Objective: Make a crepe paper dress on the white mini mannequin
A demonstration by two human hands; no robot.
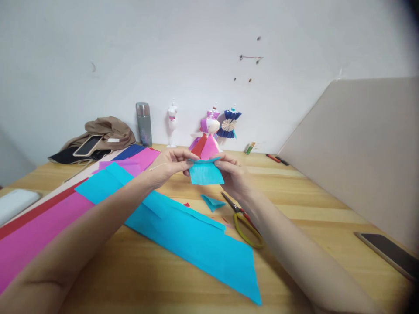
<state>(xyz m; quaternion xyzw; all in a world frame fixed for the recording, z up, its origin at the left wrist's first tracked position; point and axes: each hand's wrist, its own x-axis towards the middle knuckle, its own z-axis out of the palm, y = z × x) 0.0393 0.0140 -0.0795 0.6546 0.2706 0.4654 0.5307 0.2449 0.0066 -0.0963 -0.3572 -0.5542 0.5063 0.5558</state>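
Observation:
Between my two hands is a small piece of turquoise crepe paper, its upper edge folded and its lower part hanging down. My left hand pinches the top left corner, and my right hand pinches the top right one. Just behind the paper stands a small dress form in a red, pink and white paper skirt, its base hidden. Below my right hand lie scissors with yellow and red handles. Beside them rests a turquoise paper scrap. A long turquoise paper strip crosses the table under my left forearm.
Pink paper and red paper lie at the left. Along the wall stand a flask, a bare white dress form and a form in a navy dress. A phone lies at the right, another phone on brown cloth.

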